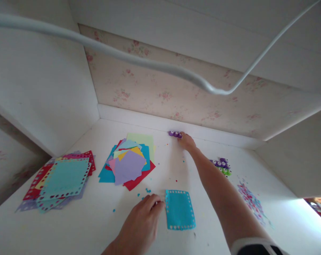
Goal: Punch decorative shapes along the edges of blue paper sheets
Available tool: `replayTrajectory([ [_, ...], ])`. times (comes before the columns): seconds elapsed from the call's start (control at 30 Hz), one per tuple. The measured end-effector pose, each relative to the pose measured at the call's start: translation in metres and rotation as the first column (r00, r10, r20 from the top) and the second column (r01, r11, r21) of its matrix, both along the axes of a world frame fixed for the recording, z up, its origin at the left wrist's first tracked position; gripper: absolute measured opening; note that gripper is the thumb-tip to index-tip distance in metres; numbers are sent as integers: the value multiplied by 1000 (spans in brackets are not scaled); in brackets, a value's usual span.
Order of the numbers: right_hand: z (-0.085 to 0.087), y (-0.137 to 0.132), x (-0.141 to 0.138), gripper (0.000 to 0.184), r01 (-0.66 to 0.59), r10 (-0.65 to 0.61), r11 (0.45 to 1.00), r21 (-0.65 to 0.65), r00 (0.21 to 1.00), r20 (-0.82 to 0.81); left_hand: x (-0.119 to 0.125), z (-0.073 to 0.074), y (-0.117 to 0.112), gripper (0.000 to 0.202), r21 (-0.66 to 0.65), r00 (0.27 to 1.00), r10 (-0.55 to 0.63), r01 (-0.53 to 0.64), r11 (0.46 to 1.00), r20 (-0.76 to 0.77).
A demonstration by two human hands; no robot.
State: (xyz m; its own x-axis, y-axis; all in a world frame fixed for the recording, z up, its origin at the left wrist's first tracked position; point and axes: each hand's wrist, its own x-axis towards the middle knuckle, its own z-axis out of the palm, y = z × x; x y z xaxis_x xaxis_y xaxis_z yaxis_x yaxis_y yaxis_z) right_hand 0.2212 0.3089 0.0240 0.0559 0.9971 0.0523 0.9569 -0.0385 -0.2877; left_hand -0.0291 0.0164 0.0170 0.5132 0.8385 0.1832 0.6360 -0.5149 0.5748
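Observation:
My right hand (pixel 187 141) reaches to the back of the white tabletop. Its fingers close around the right end of a short row of small purple pieces with eyes on them (pixel 174 133); their exact kind is unclear. At the front, my left hand (pixel 147 219) has thumb and forefinger pressed together at the left edge of a blue paper rectangle (pixel 179 210). A border of punched holes runs around that paper, which lies flat. Whether anything sits between the left fingertips is hidden.
A pile of plain coloured paper (pixel 131 166) lies left of centre. Farther left is a stack of hole-bordered sheets (pixel 67 177). Purple and green eyed pieces (pixel 222 166) and paper bits (pixel 250 202) lie right. A white cable (pixel 149 63) crosses above.

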Motion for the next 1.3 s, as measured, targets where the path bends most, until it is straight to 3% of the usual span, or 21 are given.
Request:
replayTrajectory([
  [0.13, 1, -17, 3, 30, 50, -47, 998, 39, 996, -72, 0, 0, 1, 31, 43, 999, 40, -41, 998, 22],
  [0.27, 7, -53, -2, 36, 23, -2, 996, 89, 974, -225, -4, 0, 5, 25, 98, 984, 164, -171, 980, 71],
  [0.47, 16, -154, -34, 34, -177, 206, 979, 106, 867, -454, -12, 0, 12, 23, 157, 960, 241, -263, 952, 145],
  [0.57, 15, -212, -51, 36, -359, 360, 926, 120, 738, -571, -10, -1, 11, 34, 152, 965, 224, -243, 958, 134],
  [0.7, 5, -264, -61, 38, -457, 452, 881, 120, 739, -500, -3, -1, 4, 49, 95, 986, 142, -150, 984, 85],
  [0.93, 1, -289, -49, 49, -477, 462, 874, 96, 753, -468, 2, -2, -1, 46, 58, 996, 87, -87, 995, 1],
  [1.13, -6, -293, -7, 62, -272, 302, 951, 144, 915, -266, 6, -1, -1, 40, 89, 988, 136, -130, 988, -73],
  [1.23, -18, -292, 10, 70, -300, 308, 951, 72, 939, -154, 8, -4, 1, 34, 94, 987, 141, -134, 987, -76],
  [1.3, -21, -293, 14, 65, -326, 326, 945, 27, 932, -156, 8, -7, 3, 28, 88, 990, 134, -129, 988, -52],
])
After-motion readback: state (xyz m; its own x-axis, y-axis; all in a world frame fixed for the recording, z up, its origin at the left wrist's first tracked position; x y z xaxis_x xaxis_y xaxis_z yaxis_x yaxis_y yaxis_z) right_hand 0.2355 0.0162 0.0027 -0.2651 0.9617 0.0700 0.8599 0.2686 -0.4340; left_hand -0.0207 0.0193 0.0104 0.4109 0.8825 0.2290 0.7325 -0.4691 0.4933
